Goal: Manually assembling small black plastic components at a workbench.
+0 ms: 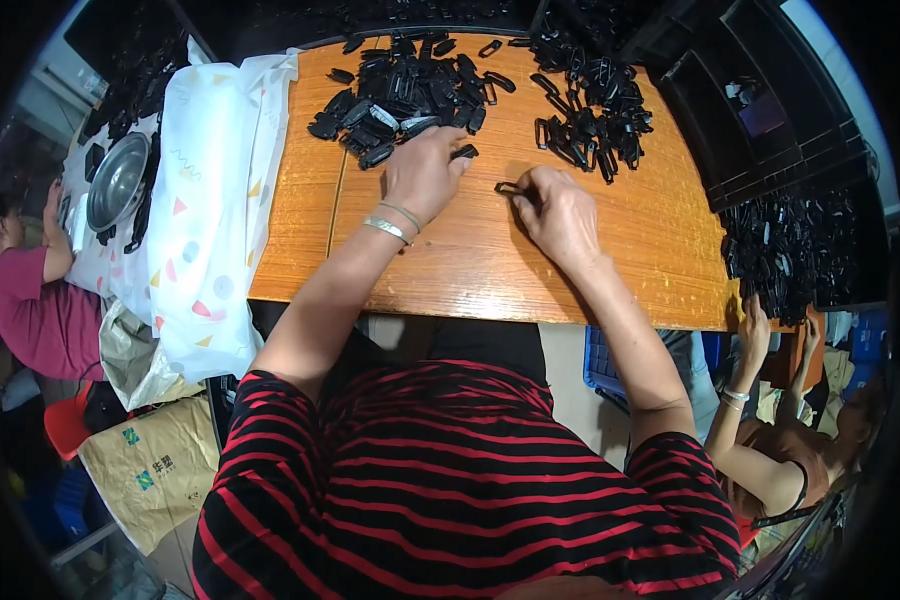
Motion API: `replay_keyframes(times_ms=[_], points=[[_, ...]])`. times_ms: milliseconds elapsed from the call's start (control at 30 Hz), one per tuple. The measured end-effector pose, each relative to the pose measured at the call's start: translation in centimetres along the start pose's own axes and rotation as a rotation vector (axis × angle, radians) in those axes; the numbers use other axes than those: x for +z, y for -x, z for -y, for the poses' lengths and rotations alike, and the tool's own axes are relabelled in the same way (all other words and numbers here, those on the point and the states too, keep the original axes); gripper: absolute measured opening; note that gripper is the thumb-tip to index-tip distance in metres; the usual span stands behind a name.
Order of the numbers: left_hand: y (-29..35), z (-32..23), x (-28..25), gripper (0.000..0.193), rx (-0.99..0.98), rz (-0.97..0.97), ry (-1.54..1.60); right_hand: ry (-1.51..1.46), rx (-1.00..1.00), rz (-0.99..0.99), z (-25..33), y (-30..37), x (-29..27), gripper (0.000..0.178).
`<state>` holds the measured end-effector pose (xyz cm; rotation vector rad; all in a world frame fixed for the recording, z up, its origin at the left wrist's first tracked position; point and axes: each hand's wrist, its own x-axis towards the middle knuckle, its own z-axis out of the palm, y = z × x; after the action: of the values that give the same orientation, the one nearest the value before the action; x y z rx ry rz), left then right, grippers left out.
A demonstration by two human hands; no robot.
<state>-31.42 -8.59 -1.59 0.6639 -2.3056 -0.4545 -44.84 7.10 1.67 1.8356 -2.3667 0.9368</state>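
Over the wooden table, my left hand is closed on a small black plastic piece at its fingertips. It sits at the near edge of a pile of solid-looking black plastic pieces. Across a short gap, my right hand pinches a thin black loop-shaped plastic frame, which points toward my left hand. Beyond the right hand lies a second pile of similar open black frames. The exact kind of these small parts cannot be made out.
The wooden table has a seam on its left. A patterned plastic cover and a metal bowl lie to the left. At right, black bins stand near more black parts. People sit on both sides.
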Motion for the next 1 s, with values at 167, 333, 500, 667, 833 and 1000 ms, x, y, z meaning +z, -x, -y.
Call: replay_keyframes(times_ms=[167,333,500,667,833,1000], points=[[0.9,-1.4,-2.1,0.029,-0.696,0.224,1.031,0.012,0.072,0.041,0.6,0.5,0.3,0.027],[2.4,-2.0,-3.0,0.028,-0.668,0.176,1.335,-0.519,0.223,-0.113,3.8,0.8,0.6,0.026],[2.9,-3.0,-3.7,0.027,-0.616,0.148,1.427,-0.871,0.287,-0.176,6.1,0.7,0.9,0.023],[3.1,-3.2,-4.0,0.029,-0.561,0.120,1.380,-0.746,0.249,-0.155,5.5,0.6,1.6,0.022],[3.5,-3.4,-4.0,0.028,-0.488,0.084,1.249,-0.597,0.133,-0.197,5.1,0.8,2.1,0.019],[4.2,-3.8,-4.2,0.028,-0.499,0.078,1.149,-0.424,0.039,-0.232,5.4,0.8,1.9,0.020]])
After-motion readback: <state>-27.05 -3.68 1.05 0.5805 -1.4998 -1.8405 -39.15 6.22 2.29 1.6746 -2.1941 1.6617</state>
